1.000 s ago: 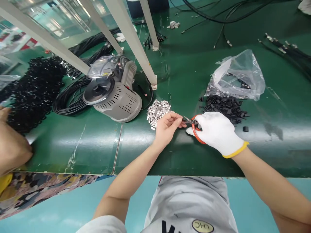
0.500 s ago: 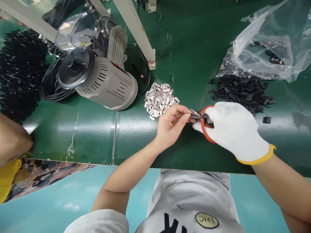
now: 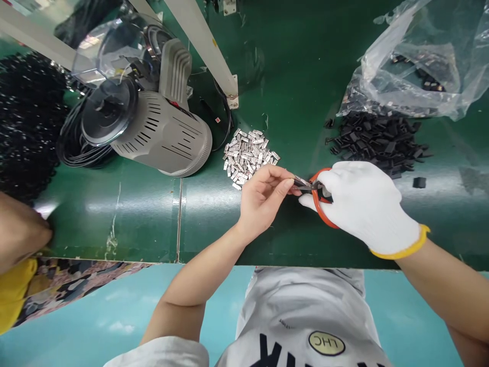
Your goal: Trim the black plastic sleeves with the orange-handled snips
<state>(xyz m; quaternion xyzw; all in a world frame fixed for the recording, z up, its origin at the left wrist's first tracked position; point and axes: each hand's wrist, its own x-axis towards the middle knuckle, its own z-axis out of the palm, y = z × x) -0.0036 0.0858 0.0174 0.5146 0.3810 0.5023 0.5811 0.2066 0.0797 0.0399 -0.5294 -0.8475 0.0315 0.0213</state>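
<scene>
My right hand [image 3: 364,206], in a white glove with a yellow cuff, is closed around a pair of scissors [image 3: 321,210] with orange-red handles. Their dark blades point left, close together, at the fingertips of my left hand [image 3: 263,199]. That bare hand pinches thumb against fingers, and a small dark piece seems to show there; its kind is too small to make out. Just beyond the left hand lies a pile of small silver metal connector-like pieces [image 3: 248,153]. Small black plastic pieces [image 3: 382,142] are heaped beyond the right hand.
One loose black piece [image 3: 419,182] lies at the right. A clear plastic bag [image 3: 372,76] sits behind the black heap. On the left stand a grey machine [image 3: 164,132], a coil of black cable [image 3: 71,145] and a pale post [image 3: 206,46]. Another person's arm [image 3: 23,232] rests at far left.
The scissor blades, spread apart before, are now closer together at my left fingertips. Both hands appear slightly further left, along with a small shift of the whole view.
</scene>
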